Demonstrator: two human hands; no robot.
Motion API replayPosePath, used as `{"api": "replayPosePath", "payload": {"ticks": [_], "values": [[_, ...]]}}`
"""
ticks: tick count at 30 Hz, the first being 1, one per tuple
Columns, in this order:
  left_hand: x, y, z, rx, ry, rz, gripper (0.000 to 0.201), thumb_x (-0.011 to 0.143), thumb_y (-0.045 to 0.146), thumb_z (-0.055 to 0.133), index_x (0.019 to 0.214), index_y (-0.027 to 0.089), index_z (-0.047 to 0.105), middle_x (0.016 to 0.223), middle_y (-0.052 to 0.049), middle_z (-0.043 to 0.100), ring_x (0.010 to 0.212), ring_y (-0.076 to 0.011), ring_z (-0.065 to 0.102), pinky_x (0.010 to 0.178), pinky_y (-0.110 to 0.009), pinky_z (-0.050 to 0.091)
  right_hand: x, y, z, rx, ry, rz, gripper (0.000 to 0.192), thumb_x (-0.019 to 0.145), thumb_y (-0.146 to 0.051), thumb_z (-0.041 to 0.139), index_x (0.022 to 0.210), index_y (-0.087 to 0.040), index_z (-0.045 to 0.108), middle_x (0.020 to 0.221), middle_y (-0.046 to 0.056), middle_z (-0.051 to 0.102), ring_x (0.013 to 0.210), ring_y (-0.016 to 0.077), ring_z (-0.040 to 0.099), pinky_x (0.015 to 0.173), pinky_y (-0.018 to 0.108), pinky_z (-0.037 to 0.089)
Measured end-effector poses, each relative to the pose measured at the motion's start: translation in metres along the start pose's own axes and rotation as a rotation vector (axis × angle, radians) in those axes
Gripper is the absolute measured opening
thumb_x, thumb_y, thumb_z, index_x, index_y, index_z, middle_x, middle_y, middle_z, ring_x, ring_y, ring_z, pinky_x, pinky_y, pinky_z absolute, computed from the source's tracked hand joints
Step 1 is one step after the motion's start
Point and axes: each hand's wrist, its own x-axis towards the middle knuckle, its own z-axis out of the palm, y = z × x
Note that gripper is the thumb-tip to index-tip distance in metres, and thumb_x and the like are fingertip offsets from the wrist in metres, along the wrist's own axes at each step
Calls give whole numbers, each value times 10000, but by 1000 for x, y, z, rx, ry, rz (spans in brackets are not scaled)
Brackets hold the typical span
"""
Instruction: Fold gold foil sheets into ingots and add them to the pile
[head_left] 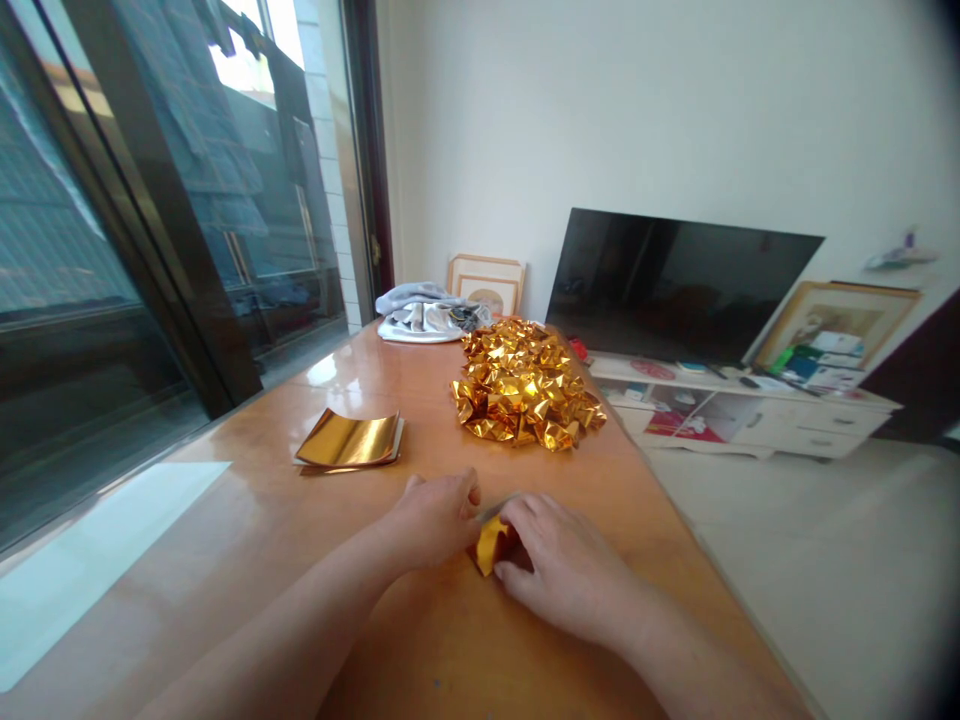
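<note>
1. Here, a small piece of gold paper [491, 543] lies on the wooden counter [360, 620], right between the two hands.
2. The left hand [435, 520] is curled and presses down on the paper's left side.
3. The right hand [562, 570] bends over it, and its fingers [517, 520] pinch the right edge.
4. The paper looks very thin and light. It probably bends and creases with a soft push.
5. It is shiny, so it may slip on the smooth counter.
6. The edges and corners seem the best places to hold it.
7. A stack of flat gold sheets [350, 440] sits to the left.
8. A pile of folded gold pieces [525, 385] sits farther back.
</note>
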Motion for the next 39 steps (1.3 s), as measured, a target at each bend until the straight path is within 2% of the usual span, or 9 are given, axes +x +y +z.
{"api": "replayPosePath", "payload": {"ticks": [5,7,10,16,21,26,30,34,39], "values": [[-2,0,-1,98,31,214,114,808,171,548,842,218,646,930,-41,689,894,-214,615,773,-310,392,0,1,0,-15,-5,-16,138,805,-273,646,923,-218,598,978,52,625,941,218,577,810,318,412],[-4,0,-2,114,0,307,188,818,138,522,769,228,680,887,-41,681,911,-218,604,813,-325,388,-1,2,1,-10,-2,-22,143,808,-272,648,933,-220,601,980,47,625,942,213,577,809,314,410],[-6,-2,-5,114,-23,376,239,812,113,516,796,248,713,883,-35,685,931,-218,600,841,-335,378,-1,2,1,-4,8,-26,151,806,-263,655,942,-223,602,987,40,626,937,208,576,802,312,407],[-13,-2,-13,93,-62,374,127,808,298,623,897,263,706,951,-23,692,940,-229,615,847,-355,366,0,2,-1,10,-4,-25,163,811,-287,687,946,-229,617,987,36,630,943,211,579,801,317,401],[-17,2,-17,118,-91,353,390,674,519,771,941,251,675,1014,-38,664,970,-269,604,844,-383,370,2,4,-2,7,-20,-24,202,818,-325,716,971,-236,620,994,26,642,950,213,583,795,321,395],[-18,3,-18,129,-85,354,317,747,486,718,946,245,663,1010,-42,662,965,-266,611,838,-390,368,3,5,-3,4,-28,-4,170,855,-348,684,961,-230,621,993,34,649,920,211,586,765,319,391],[-18,3,-19,115,-87,356,268,781,460,683,947,251,671,988,-41,662,958,-260,617,840,-385,371,1,3,-2,34,-1,-59,123,846,-297,674,934,-228,620,983,24,643,922,201,569,773,312,391],[-19,4,-21,98,-100,356,236,785,437,670,939,259,684,972,-40,668,955,-268,620,834,-388,379,1,-1,5,55,15,-141,120,839,-250,662,948,-219,625,1005,31,633,949,198,553,796,304,403],[-19,2,-25,56,-139,349,198,775,354,657,946,267,707,986,-35,687,954,-265,631,855,-389,391,4,-3,13,26,17,-135,56,880,-212,595,916,-207,638,960,45,621,909,197,554,783,307,415]]}}
